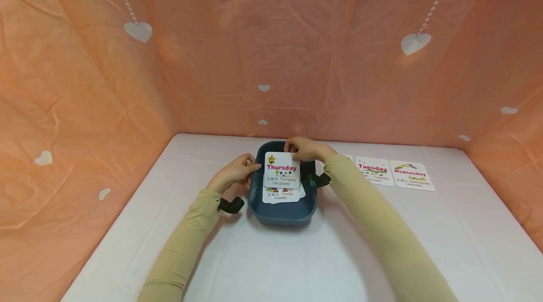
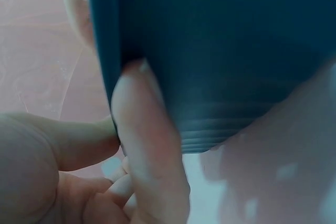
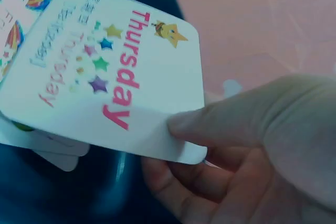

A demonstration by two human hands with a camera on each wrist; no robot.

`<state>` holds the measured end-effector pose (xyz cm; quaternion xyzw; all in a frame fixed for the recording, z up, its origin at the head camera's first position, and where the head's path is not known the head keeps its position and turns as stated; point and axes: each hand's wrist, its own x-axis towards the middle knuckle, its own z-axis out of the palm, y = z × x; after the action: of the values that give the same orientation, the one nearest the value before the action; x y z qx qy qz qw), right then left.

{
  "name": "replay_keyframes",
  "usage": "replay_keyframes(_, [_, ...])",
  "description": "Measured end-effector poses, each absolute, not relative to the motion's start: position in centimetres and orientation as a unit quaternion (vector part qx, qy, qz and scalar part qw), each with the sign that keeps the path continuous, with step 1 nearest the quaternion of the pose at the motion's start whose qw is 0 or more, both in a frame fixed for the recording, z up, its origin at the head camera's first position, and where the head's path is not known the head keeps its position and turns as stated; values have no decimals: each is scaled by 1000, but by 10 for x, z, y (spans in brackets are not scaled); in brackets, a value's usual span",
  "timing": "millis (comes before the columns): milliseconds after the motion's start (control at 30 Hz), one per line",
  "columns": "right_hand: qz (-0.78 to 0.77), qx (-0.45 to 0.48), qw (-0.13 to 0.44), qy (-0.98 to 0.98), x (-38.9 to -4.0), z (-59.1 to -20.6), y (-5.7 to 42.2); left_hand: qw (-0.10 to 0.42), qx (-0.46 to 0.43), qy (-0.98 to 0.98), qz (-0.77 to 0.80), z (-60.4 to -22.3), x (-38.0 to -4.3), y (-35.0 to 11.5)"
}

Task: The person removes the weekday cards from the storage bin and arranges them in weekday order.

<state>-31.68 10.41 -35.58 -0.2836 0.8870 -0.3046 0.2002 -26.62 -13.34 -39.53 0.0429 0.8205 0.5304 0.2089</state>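
My right hand (image 1: 308, 149) pinches the Thursday card (image 1: 282, 170) by its upper right corner, thumb on the printed face and fingers beneath, as the right wrist view shows. That card is over a dark blue plastic basin (image 1: 282, 215) and overlaps a Friday card (image 1: 281, 195) lying inside. Edges of more cards peek out under the Friday card. My left hand (image 1: 235, 171) grips the basin's left rim between thumb and fingers. In the left wrist view the basin's ribbed outer wall (image 2: 210, 124) fills much of the picture.
To the right of the basin, a Tuesday card (image 1: 374, 170) and a Wednesday card (image 1: 411, 175) lie side by side on the white tabletop (image 1: 237, 264). Another card is mostly hidden behind my right forearm. Orange cloth (image 1: 305, 57) with white hearts hangs behind and at both sides.
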Motion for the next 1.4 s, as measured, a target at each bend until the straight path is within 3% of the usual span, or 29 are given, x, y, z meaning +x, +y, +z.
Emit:
replay_keyframes(333, [-388, -272, 129, 871, -310, -339, 130, 205, 45, 819, 534, -396, -268, -132])
replay_keyframes(633, [-541, -147, 105, 821, -302, -327, 160, 206, 58, 816, 537, -402, -267, -138])
replay_keyframes(900, [-605, -73, 120, 784, -293, -328, 197, 206, 61, 811, 544, -403, -266, -142])
replay_keyframes(1400, [-561, -62, 154, 811, -274, -366, 262, 190, 60, 819, 538, -404, -266, -143])
